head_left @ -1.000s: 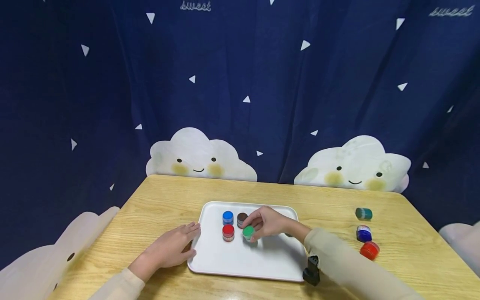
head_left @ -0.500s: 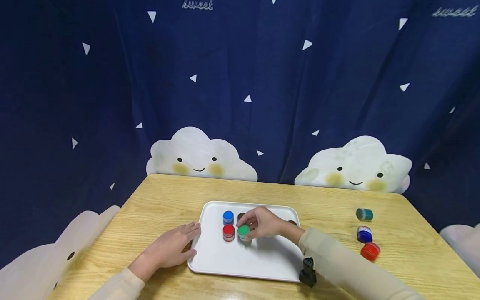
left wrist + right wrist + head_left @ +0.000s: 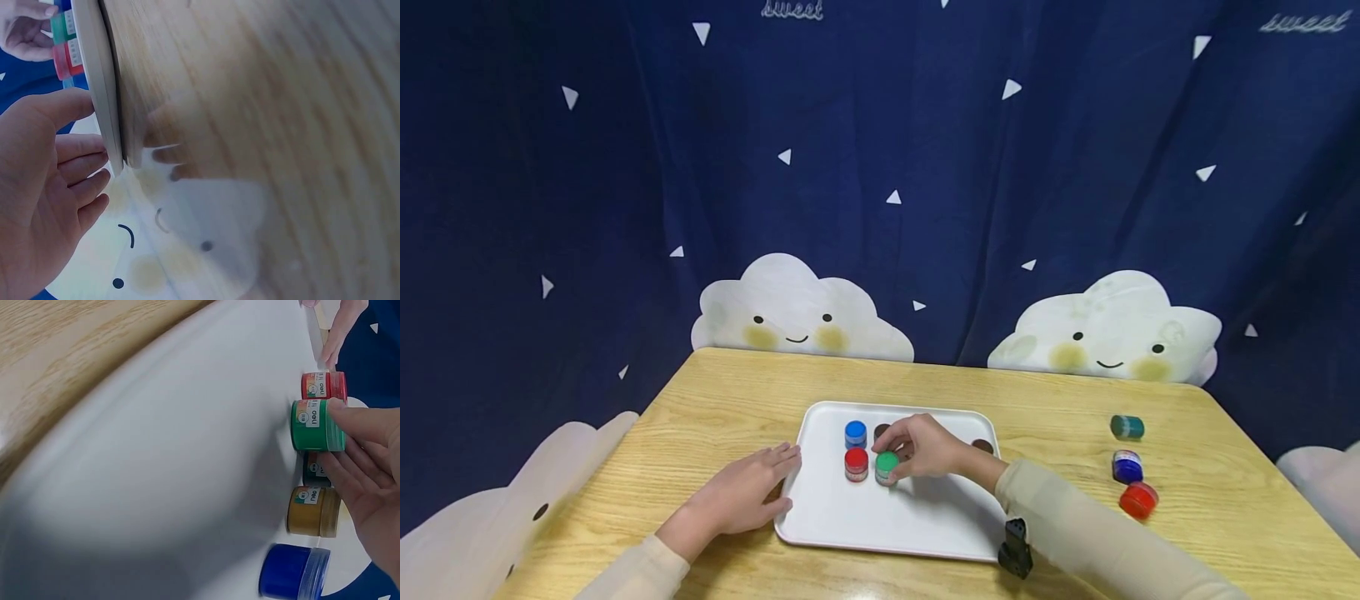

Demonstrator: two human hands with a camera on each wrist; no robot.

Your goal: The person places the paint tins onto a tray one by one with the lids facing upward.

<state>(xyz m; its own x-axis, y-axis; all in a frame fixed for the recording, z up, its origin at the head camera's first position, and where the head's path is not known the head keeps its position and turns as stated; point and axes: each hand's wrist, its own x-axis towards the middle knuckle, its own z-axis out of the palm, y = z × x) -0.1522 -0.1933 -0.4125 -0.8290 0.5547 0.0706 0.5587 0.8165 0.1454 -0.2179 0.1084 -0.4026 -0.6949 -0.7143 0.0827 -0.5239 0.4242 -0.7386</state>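
Observation:
My right hand (image 3: 928,446) holds a small green paint jar (image 3: 887,468) between thumb and fingers, upright at the white tray's (image 3: 850,525) surface. Just left of it stands a red paint jar (image 3: 856,465), with a blue-lidded jar (image 3: 855,434) behind that. A dark-lidded jar (image 3: 882,432) behind the green one is partly covered by my fingers. In the right wrist view the thumb lies on the green jar's (image 3: 310,428) lid edge. My left hand (image 3: 741,492) touches the tray's left rim, its fingers extended.
An ochre jar (image 3: 306,510) and a dark blue jar (image 3: 287,572) stand along the tray in the right wrist view. On the wooden table (image 3: 1060,417), right of the tray, lie a teal jar (image 3: 1127,427), a blue jar (image 3: 1127,467) and a red jar (image 3: 1139,500).
My right hand has moved the green jar left, close beside the red jar, and then slightly down. The left hand stays at the tray rim.

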